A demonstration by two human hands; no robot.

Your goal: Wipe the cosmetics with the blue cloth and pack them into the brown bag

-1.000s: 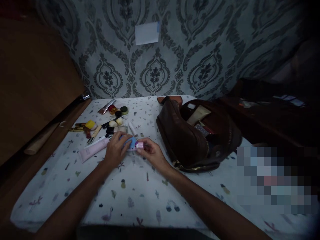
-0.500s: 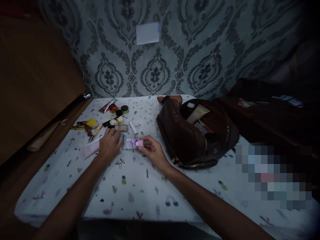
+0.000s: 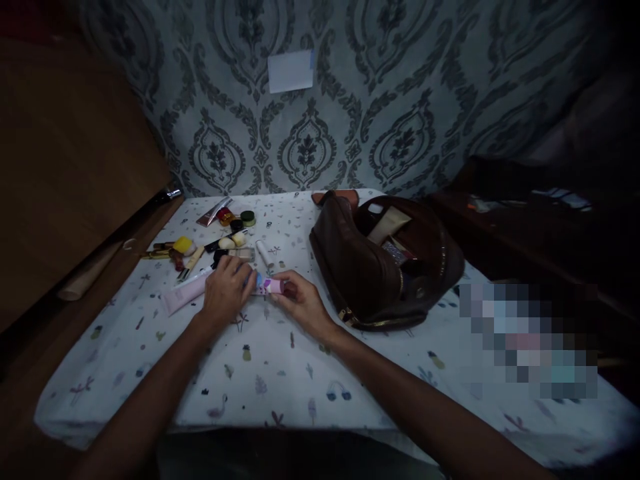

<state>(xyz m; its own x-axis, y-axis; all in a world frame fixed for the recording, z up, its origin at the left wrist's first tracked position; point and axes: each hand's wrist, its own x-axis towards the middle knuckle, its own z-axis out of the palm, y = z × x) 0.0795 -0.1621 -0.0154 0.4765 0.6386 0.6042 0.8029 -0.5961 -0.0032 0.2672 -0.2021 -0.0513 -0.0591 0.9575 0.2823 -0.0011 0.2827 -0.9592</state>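
A small pink and white tube (image 3: 269, 287) with a blue end lies between my two hands on the patterned white cloth (image 3: 280, 373). My left hand (image 3: 226, 293) is closed over the tube's blue end. My right hand (image 3: 300, 303) pinches its pink end. A longer pale pink tube (image 3: 181, 295) lies just left of my left hand. An open brown leather bag (image 3: 370, 273) with items inside sits right of my right hand.
Several cosmetics lie scattered at the far left of the cloth: brushes, small jars (image 3: 247, 218), a yellow sponge (image 3: 182, 245), a white stick (image 3: 265, 255). A wooden board (image 3: 65, 167) leans on the left. Patterned wallpaper with a white note (image 3: 291, 71) stands behind. Dark furniture on the right.
My left hand slid left off the tube, exposing most of it, then came back over its blue end. My right hand has kept hold of the pink end.
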